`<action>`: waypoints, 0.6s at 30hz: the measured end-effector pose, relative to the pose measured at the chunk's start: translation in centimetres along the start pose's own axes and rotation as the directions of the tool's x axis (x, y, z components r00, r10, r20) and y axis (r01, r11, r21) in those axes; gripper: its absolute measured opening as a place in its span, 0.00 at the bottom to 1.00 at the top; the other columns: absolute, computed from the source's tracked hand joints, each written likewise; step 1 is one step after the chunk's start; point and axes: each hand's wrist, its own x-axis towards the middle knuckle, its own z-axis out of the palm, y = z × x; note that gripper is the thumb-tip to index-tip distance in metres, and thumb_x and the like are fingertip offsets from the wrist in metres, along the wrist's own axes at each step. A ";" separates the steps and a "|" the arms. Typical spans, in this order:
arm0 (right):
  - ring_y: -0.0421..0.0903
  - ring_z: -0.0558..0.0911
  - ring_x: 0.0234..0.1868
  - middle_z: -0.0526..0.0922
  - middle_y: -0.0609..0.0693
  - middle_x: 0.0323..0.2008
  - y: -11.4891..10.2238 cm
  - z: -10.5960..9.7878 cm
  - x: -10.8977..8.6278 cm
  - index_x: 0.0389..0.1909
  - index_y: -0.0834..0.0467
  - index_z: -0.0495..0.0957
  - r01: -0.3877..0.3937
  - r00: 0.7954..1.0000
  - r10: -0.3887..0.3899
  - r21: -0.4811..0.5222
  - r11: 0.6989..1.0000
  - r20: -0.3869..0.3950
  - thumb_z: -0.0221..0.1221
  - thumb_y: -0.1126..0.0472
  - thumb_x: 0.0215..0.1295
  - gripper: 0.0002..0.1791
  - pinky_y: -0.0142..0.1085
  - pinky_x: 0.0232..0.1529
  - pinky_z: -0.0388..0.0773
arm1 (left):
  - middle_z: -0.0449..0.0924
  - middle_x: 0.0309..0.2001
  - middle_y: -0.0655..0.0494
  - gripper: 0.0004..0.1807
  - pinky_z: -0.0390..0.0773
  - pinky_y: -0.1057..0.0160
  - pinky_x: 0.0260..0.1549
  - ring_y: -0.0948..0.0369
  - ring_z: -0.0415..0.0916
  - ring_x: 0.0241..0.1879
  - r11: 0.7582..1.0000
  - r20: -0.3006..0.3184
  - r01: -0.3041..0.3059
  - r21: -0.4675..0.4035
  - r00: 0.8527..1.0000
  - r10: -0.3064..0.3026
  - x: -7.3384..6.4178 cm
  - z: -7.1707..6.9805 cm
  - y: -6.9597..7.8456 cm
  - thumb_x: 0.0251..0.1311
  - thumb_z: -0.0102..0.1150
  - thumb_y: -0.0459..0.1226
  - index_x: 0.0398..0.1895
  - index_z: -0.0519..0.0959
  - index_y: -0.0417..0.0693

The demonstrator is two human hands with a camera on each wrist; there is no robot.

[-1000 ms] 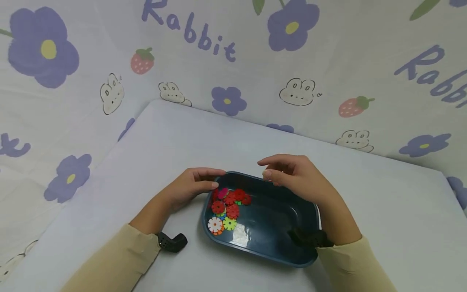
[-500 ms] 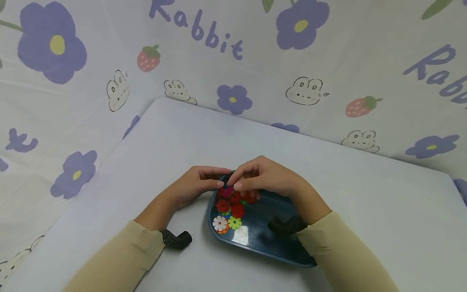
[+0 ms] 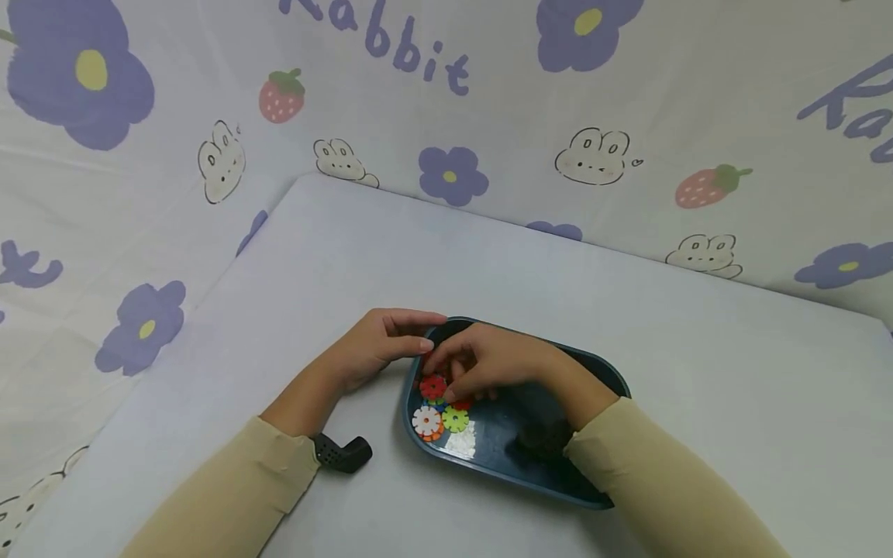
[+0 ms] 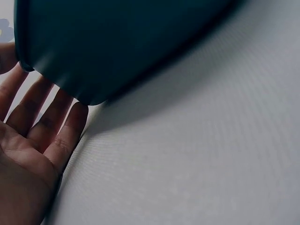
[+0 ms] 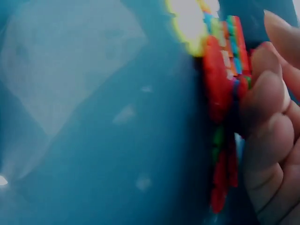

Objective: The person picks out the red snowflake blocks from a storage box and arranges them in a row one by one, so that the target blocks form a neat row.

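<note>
In the head view, a dark blue plastic tray point(image 3: 516, 480) lies on the white table. My left hand point(image 3: 366, 349) holds its left far corner, thumb at the rim and fingers along the outside wall; the left wrist view shows those fingers against the tray's side point(image 4: 117, 42). Notched flower-shaped plastic discs lie at the tray's left end, among them a white disc point(image 3: 427, 421), a yellow-green disc point(image 3: 456, 419) and a red disc point(image 3: 433, 387). Over the pile is my right hand point(image 3: 491, 360), fingers bent down and thumb apart from the index finger. It hides several red discs point(image 5: 218, 79).
The white table point(image 3: 335, 248) surrounds the tray. Behind it hangs a patterned cloth point(image 3: 502, 101) with flowers, rabbits and lettering. A black wrist camera point(image 3: 343, 454) juts from the left sleeve.
From above the tray's far side, my right hand has moved left and down into the discs. My left hand has stayed at the corner. The head view has shifted slightly.
</note>
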 end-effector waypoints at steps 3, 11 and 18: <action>0.44 0.76 0.18 0.80 0.48 0.22 -0.1 0.2 0.2 0.52 0.50 0.81 -0.008 1.000 0.007 -0.050 0.999 -0.023 0.67 0.58 0.61 0.17 0.37 0.21 0.77 | 0.80 0.58 0.52 0.24 0.76 0.61 0.56 0.57 0.76 0.57 1.000 -0.005 0.004 -0.006 1.000 -0.004 -0.1 0.0 0.0 0.60 0.64 0.37 0.61 0.78 0.48; 0.40 0.77 0.22 0.79 0.43 0.21 -0.3 0.7 0.3 0.49 0.50 0.82 -0.004 0.995 -0.017 -0.214 0.977 -0.098 0.69 0.55 0.58 0.17 0.33 0.26 0.76 | 0.79 0.59 0.52 0.24 0.75 0.59 0.58 0.57 0.76 0.58 1.000 -0.007 0.008 -0.013 1.000 -0.009 -0.1 0.0 0.0 0.61 0.64 0.36 0.62 0.78 0.47; 0.38 0.76 0.22 0.78 0.41 0.21 -0.4 0.9 0.4 0.47 0.52 0.83 0.000 0.991 -0.039 -0.290 0.957 -0.129 0.70 0.54 0.57 0.17 0.32 0.26 0.75 | 0.79 0.60 0.52 0.24 0.75 0.59 0.58 0.57 0.75 0.59 1.000 -0.005 -0.002 -0.011 1.000 0.002 -0.1 0.0 0.0 0.61 0.64 0.36 0.62 0.77 0.46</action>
